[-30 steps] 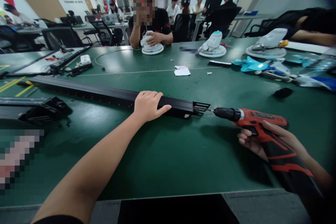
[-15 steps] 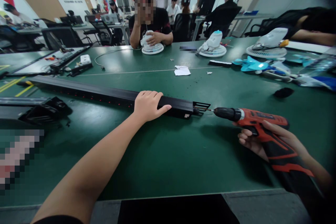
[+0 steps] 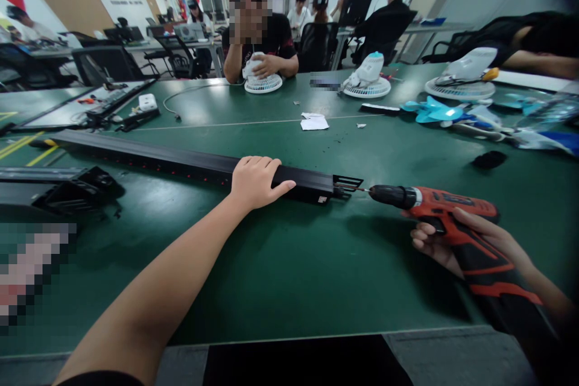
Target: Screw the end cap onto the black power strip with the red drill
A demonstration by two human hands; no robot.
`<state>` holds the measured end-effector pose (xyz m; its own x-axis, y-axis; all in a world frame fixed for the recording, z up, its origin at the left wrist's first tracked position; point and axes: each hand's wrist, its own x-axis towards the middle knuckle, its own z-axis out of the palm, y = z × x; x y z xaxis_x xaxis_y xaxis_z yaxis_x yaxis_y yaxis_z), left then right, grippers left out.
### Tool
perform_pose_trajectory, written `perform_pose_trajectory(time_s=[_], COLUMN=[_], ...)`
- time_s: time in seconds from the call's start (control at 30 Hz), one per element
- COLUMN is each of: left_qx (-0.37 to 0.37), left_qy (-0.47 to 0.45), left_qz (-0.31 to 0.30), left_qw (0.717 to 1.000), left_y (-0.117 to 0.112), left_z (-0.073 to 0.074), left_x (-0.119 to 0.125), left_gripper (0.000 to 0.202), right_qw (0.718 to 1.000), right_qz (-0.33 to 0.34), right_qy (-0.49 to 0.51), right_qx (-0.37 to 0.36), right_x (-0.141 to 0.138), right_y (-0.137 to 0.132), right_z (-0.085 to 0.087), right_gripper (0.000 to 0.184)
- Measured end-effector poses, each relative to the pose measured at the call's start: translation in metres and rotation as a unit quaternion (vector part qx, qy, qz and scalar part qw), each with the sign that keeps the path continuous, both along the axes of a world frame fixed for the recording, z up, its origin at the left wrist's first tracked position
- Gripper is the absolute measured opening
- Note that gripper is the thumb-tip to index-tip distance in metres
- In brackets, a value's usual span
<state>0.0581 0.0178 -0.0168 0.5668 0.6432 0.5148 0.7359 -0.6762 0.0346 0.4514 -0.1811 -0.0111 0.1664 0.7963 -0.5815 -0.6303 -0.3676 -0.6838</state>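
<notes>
A long black rail-like housing (image 3: 190, 160) with small red marks along its side lies across the green table. My left hand (image 3: 256, 183) is wrapped over it near its right end, thumb pointing right. At that end sticks out a slotted black bracket (image 3: 347, 181). My right hand (image 3: 441, 247) grips the handle of a red and black cordless drill (image 3: 456, 205), held level and pointing left. The drill's long thin bit (image 3: 359, 189) reaches into the bracket area; its tip is hidden there.
Another black housing (image 3: 49, 187) lies at the left. Across the green table (image 3: 289, 277), a person (image 3: 283, 36) holds a white fan part (image 3: 262, 75). More white fan parts (image 3: 367, 78), blue fan blades (image 3: 434, 111), paper scraps (image 3: 313, 122) and a black lump (image 3: 489, 160) lie toward the right and back.
</notes>
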Motion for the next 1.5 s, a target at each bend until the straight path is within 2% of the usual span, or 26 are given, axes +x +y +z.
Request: perform_pose_trajectory(time_s=[0.17, 1.07, 1.33, 1.5], left_qx=[0.004, -0.002, 0.008, 0.015], left_qy=[-0.001, 0.001, 0.002, 0.000], left_qz=[-0.001, 0.002, 0.002, 0.001], left_qw=[1.000, 1.000, 1.000, 1.000], left_y=[0.0001, -0.0002, 0.0006, 0.0003], left_z=[-0.0001, 0.0005, -0.0012, -0.0011], left_x=[0.0000, 0.0000, -0.0007, -0.0001], left_gripper=[0.069, 0.069, 0.070, 0.072], right_qw=[1.000, 1.000, 1.000, 1.000], right_qz=[-0.018, 0.003, -0.021, -0.012], right_qy=[-0.001, -0.001, -0.005, -0.002], right_qx=[-0.012, 0.009, -0.013, -0.009], right_x=[0.0009, 0.0066, -0.0026, 0.0006], right_y=[0.0000, -0.0012, 0.0000, -0.0002], right_z=[-0.0004, -0.0060, 0.0023, -0.0003], right_gripper=[0.047, 0.046, 0.044, 0.044])
